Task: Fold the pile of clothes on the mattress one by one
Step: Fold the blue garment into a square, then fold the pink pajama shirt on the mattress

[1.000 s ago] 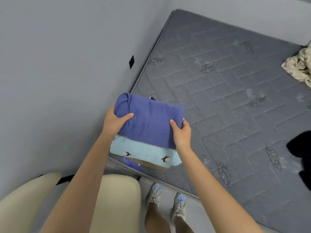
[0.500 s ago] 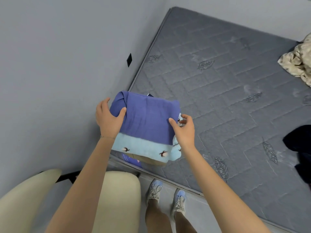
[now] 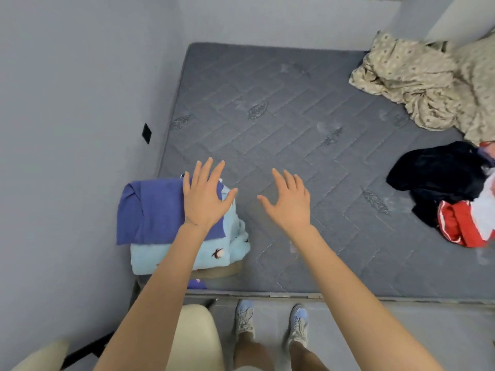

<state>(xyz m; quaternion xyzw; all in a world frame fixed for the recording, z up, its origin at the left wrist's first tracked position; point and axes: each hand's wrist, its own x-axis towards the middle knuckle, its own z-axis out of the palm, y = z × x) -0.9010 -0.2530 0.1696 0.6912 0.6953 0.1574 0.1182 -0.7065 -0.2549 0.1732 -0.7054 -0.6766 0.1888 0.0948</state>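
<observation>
A folded purple garment lies on top of a folded light blue garment at the near left corner of the grey mattress. More folded pieces show under them. My left hand hovers over the right edge of this stack with fingers spread, holding nothing. Over bare mattress to the right of the stack, my right hand is spread too and empty. The unfolded pile sits at the right edge: a black garment, a red garment and something white.
A crumpled beige patterned sheet fills the far right corner of the mattress. Grey walls close in on the left and far sides. A cream chair stands by my legs on the floor, near the mattress's front edge.
Both hands have let go of the purple garment, which now lies on the stack. They lifted off with fingers spread, and the view has swung to the right.
</observation>
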